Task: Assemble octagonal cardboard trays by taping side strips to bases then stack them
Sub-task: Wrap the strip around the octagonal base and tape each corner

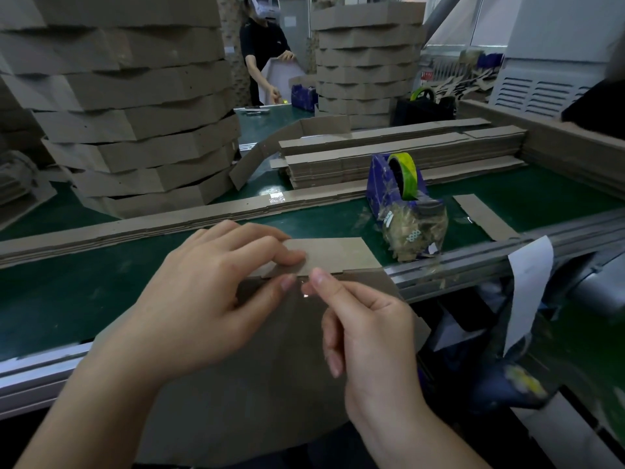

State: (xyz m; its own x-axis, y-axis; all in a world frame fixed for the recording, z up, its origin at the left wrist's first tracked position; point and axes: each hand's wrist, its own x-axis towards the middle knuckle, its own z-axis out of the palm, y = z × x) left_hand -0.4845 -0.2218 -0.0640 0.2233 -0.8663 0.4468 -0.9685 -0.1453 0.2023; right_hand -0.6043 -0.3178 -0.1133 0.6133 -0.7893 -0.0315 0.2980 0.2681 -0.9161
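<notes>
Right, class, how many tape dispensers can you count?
3: near blue dispenser beyond the right hand, far blue dispenser by the other worker, dark dispenser beside the far tray stack. Others may be hidden.

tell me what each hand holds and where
Left hand pinches the side strip at its left end, over the base edge. Right hand pinches what looks like clear tape by one end.
</notes>
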